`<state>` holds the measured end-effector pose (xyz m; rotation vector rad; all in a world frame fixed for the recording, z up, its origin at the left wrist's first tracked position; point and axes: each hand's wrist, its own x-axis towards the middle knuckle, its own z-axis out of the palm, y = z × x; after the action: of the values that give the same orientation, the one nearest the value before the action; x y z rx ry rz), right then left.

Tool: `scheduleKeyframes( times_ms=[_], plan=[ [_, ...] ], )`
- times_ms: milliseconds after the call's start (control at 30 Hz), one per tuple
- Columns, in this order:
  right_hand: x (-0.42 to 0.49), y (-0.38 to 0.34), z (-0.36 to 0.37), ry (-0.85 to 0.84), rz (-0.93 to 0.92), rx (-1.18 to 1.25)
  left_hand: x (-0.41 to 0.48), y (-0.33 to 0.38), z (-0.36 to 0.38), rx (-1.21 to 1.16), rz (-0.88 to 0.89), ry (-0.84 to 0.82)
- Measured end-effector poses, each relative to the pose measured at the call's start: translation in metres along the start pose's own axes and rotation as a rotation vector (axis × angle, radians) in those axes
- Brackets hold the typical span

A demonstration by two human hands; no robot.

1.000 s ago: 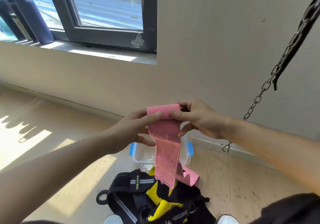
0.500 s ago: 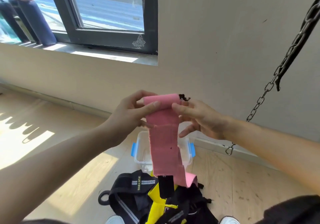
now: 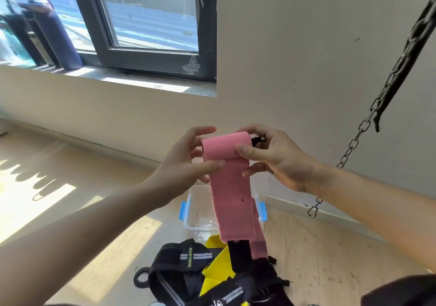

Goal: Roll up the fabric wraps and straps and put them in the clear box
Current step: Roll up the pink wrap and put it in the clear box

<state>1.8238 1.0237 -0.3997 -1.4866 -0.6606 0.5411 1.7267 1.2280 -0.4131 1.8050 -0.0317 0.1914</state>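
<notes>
Both hands on pink wrap (image 3: 232, 187). Left hand (image 3: 186, 161): thumb pinching front just under rolled part, fingers curled behind. Right hand (image 3: 276, 161): thumb on roll's right end, fingers curled round back (small black bit pokes out there, can't tell what). Roll axis horizontal, hand to hand. Loose tail hangs straight down from grip, black tab (image 3: 238, 253) at bottom end, over black-and-yellow strap pile (image 3: 212, 270). Clear box (image 3: 195, 213) on floor below, behind tail. Judged mid-roll, much tail left to wind; hands equally near.
</notes>
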Motion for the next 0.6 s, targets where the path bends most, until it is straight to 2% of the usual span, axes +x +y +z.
scheduleKeyframes(
  times_ms=[67,167,333,467,533,600],
  plan=[
    [-0.001,-0.001,-0.002,0.01,-0.029,-0.001,0.001,0.0,-0.001,-0.068,-0.128,-0.099],
    [-0.001,0.0,-0.003,0.064,-0.08,-0.008,-0.001,0.003,-0.001,-0.134,-0.177,-0.218],
    [-0.002,0.009,-0.003,0.087,-0.178,-0.112,-0.002,0.009,0.009,-0.114,-0.207,-0.112],
    [-0.003,0.013,0.0,0.084,-0.249,-0.255,-0.003,0.007,0.008,-0.061,-0.167,-0.06],
    [-0.004,0.011,-0.001,0.055,-0.218,-0.294,-0.003,0.008,0.006,-0.075,-0.132,-0.075],
    [-0.006,0.007,-0.002,-0.008,-0.11,-0.244,-0.003,0.008,0.003,-0.072,-0.087,-0.076]
  ],
)
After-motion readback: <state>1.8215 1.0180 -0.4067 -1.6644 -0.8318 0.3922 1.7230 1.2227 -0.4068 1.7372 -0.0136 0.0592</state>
